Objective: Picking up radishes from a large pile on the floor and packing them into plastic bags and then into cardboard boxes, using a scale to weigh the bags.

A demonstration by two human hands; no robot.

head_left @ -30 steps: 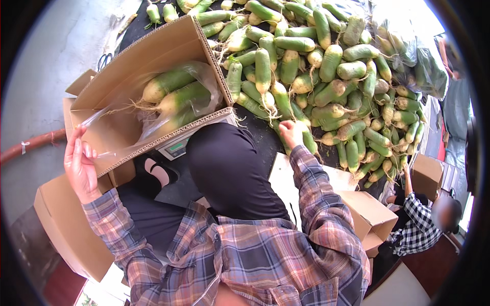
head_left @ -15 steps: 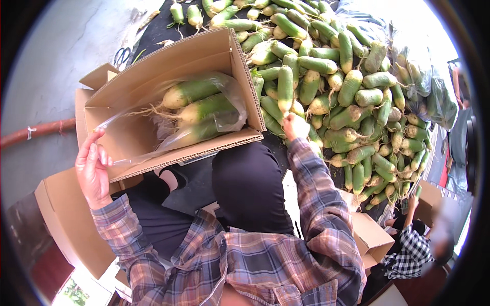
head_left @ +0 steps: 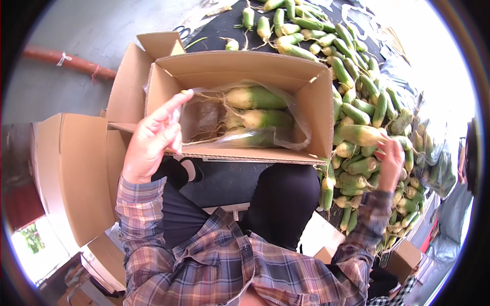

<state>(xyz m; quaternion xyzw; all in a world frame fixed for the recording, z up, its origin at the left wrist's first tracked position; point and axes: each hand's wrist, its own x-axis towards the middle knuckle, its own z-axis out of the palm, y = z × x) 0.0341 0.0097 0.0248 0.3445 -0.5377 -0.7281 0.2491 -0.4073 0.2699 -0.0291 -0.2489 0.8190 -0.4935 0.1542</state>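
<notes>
Grip of the left hand (head_left: 152,145) pinches the edge of a clear plastic bag (head_left: 302,133); the blurred right hand (head_left: 391,159) is at the pale end of a green radish (head_left: 356,134), whether grasping I cannot tell. Three bagged radishes (head_left: 265,119) lie in an open carton (head_left: 317,104), beside a heap of radishes (head_left: 363,166).

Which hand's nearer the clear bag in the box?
Left hand: its fingers touch the left edge of the clear bag. The right hand is beyond the right end of the box, at a radish.
</notes>
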